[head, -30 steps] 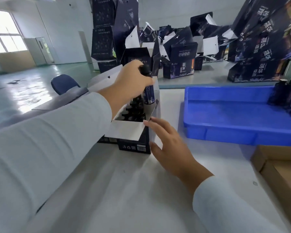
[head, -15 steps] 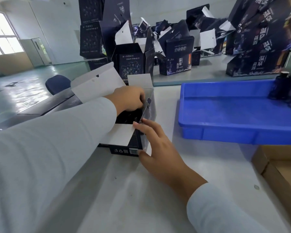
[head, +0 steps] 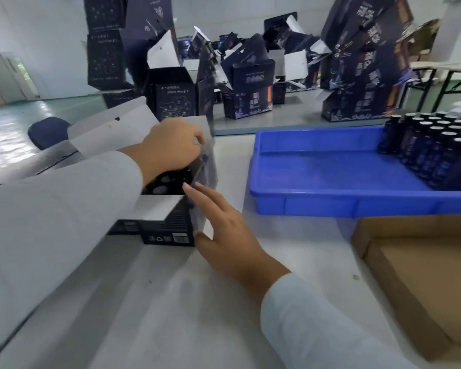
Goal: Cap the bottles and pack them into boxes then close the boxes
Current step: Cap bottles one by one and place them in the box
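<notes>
A dark printed box (head: 168,230) stands open on the white table, its white lid flap (head: 112,129) folded back to the left. Black bottle caps (head: 161,189) show inside it. My left hand (head: 171,147) hovers over the opening, its fingers curled at the top edge of the blurred right side flap (head: 206,166); I see no bottle in it. My right hand (head: 229,235) lies against the box's right wall with fingers spread, holding nothing. More capped dark bottles (head: 437,147) stand packed in the right end of a blue tray (head: 330,203).
A brown cardboard carton (head: 423,275) lies open at the right front. Several dark empty boxes (head: 250,86) are piled on the far table, with tall stacks at back left and right. A blue chair (head: 48,131) sits off the table's left edge.
My left hand lowered the bottle it held into the box and now sits at the side flap. My right hand stayed against the box's right side.
</notes>
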